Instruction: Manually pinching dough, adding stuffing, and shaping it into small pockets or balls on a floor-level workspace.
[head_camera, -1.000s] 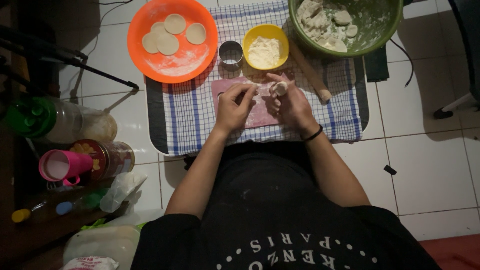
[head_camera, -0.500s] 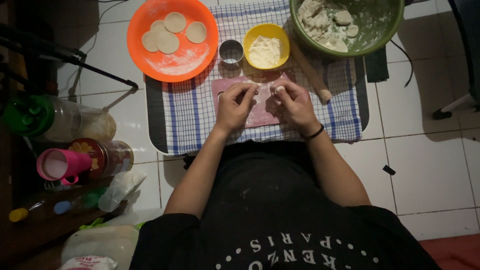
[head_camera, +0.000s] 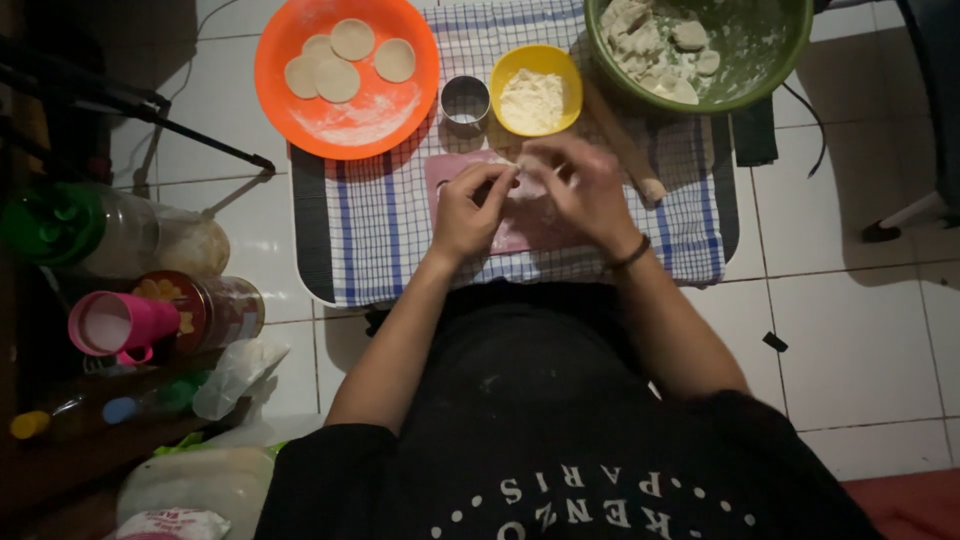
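My left hand (head_camera: 470, 208) and my right hand (head_camera: 585, 188) are close together over a small pink board (head_camera: 520, 232) on a blue checked cloth (head_camera: 385, 225). Both pinch a pale piece of dough (head_camera: 527, 184) between their fingertips; most of it is hidden by the fingers. Just beyond the hands stand a round metal cutter (head_camera: 465, 102) and a yellow bowl of flour (head_camera: 535, 90). An orange plate (head_camera: 345, 75) at the far left holds several flat dough discs. A green bowl (head_camera: 700, 50) at the far right holds dough lumps.
A wooden rolling pin (head_camera: 625, 150) lies right of my right hand. On the left floor stand a green-lidded jar (head_camera: 60, 225), a tin (head_camera: 205, 305), a pink cup (head_camera: 120, 322) and plastic bags (head_camera: 235, 375). A dark stand leg (head_camera: 150, 125) crosses the white tiles.
My hands have come closer together over the pink board. The dough piece that showed at my right fingertips is now mostly covered by both hands.
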